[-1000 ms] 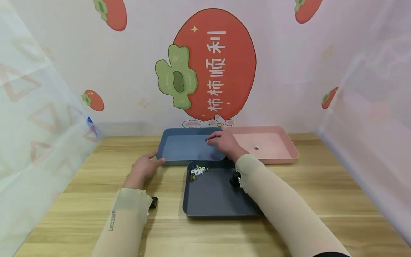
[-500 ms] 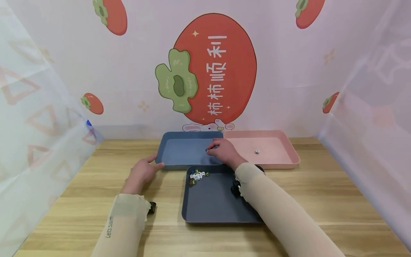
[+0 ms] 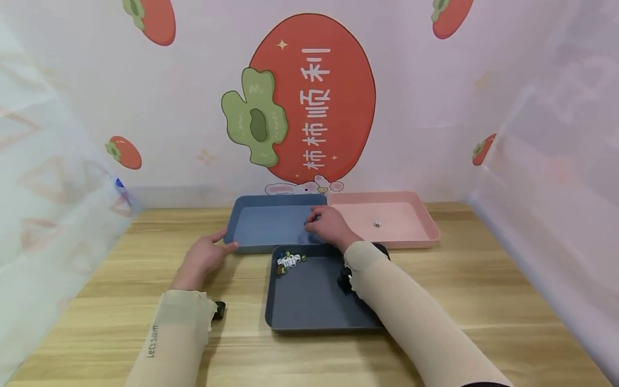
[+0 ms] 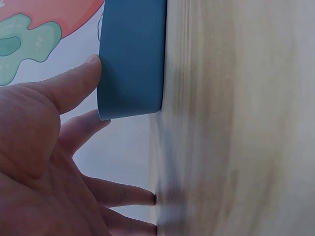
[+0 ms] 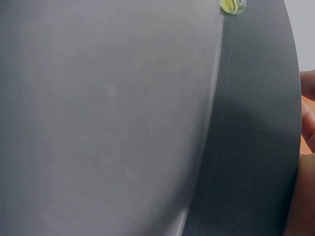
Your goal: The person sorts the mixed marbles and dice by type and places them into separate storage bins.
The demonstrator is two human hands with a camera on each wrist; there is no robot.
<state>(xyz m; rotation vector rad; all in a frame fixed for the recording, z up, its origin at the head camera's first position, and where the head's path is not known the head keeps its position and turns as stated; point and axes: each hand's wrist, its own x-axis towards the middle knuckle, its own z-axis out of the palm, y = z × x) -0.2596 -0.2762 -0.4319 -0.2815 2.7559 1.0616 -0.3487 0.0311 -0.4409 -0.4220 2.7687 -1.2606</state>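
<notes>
Over the right part of the blue tray point(image 3: 271, 221), my right hand point(image 3: 331, 224) pinches a small dark blue marble point(image 3: 306, 222), mostly covered by the fingertips. My left hand point(image 3: 205, 255) is at that tray's front left corner. In the left wrist view its thumb point(image 4: 78, 83) touches the rim and the index finger lies behind the corner, other fingers reaching down to the table. Several white dice point(image 3: 289, 262) and glass marbles point(image 3: 281, 270) cluster in the dark grey tray's point(image 3: 319, 295) back left corner. A clear marble with a yellow swirl point(image 5: 233, 6) shows in the right wrist view.
A pink tray point(image 3: 406, 236) stands right beside the blue one, with a white die point(image 3: 378, 223) in it. The dark grey tray sits in front of both, under my right forearm. Behind the wooden table point(image 3: 121, 301) hangs a printed cloth backdrop.
My right hand has come down slightly toward the front of the blue tray, still pinching the marble. My left hand stays at the tray corner. The head view has shifted a little.
</notes>
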